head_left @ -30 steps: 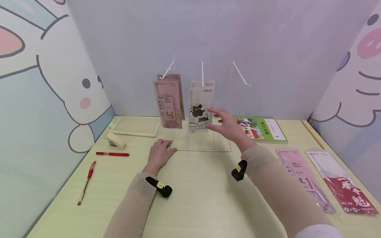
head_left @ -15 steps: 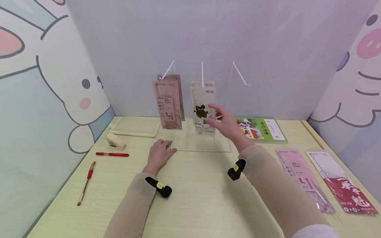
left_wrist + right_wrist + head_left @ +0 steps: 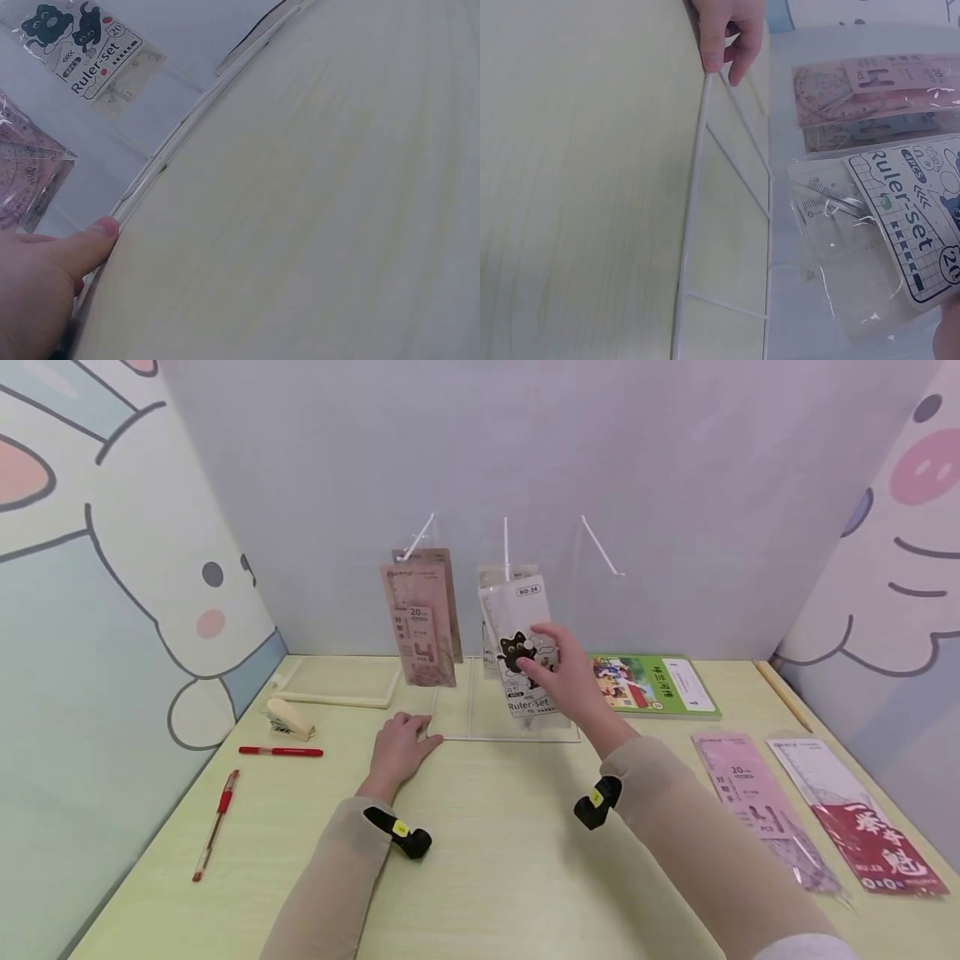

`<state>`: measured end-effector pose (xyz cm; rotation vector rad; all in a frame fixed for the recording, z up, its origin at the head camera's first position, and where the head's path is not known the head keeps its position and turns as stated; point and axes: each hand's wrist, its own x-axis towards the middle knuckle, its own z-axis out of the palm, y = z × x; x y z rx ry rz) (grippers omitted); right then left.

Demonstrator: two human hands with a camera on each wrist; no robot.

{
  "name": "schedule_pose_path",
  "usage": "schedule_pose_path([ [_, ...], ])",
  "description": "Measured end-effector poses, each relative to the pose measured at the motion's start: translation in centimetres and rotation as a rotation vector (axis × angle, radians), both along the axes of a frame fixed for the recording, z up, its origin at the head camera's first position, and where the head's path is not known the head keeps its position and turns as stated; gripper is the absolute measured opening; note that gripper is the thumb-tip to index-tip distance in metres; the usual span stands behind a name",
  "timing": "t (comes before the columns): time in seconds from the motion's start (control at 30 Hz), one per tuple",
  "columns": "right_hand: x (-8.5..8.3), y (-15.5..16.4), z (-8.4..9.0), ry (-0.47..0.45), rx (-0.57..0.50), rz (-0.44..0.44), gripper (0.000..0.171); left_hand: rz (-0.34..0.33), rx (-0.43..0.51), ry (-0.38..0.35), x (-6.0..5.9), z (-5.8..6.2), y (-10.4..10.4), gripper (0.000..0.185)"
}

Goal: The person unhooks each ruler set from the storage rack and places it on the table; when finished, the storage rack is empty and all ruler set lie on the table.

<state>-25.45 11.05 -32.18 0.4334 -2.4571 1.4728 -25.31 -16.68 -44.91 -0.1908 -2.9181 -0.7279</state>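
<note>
The right hand (image 3: 570, 681) pinches a ruler pack (image 3: 525, 647) with a black cat on it. Thumb and fingers hold the pack near its middle. The pack is up in the air and tilted, just in front of the middle hook (image 3: 506, 547) of a white wire rack (image 3: 510, 737). Another clear pack hangs on that hook behind it.

The left hand (image 3: 397, 752) rests flat on the table (image 3: 487, 860). Its fingers are relaxed and touch the front left corner of the rack's base. It holds nothing.

Pink ruler packs (image 3: 420, 614) hang on the left hook. A green book (image 3: 652, 685) lies just right of the rack. A pink pack (image 3: 757, 802) and a red pack (image 3: 862, 818) lie flat on the right side of the table. Two red pens (image 3: 281, 751) and a small stapler (image 3: 288, 717) lie on the left side.
</note>
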Motion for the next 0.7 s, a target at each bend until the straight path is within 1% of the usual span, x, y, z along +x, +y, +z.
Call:
schedule_pose_path([
  [0.23,1.0,0.1,0.1,0.057,0.034,-0.052,0.054,-0.003,-0.001,0.003,0.0,0.1,0.0,0.050],
  [0.37,1.6,0.4,0.2,0.083,0.048,-0.046,0.052,0.000,0.006,0.000,0.0,0.1,0.1,0.051],
  [0.7,2.5,0.9,0.9,0.093,0.043,-0.044,0.051,0.000,-0.001,0.006,-0.1,0.0,0.1,0.050],
])
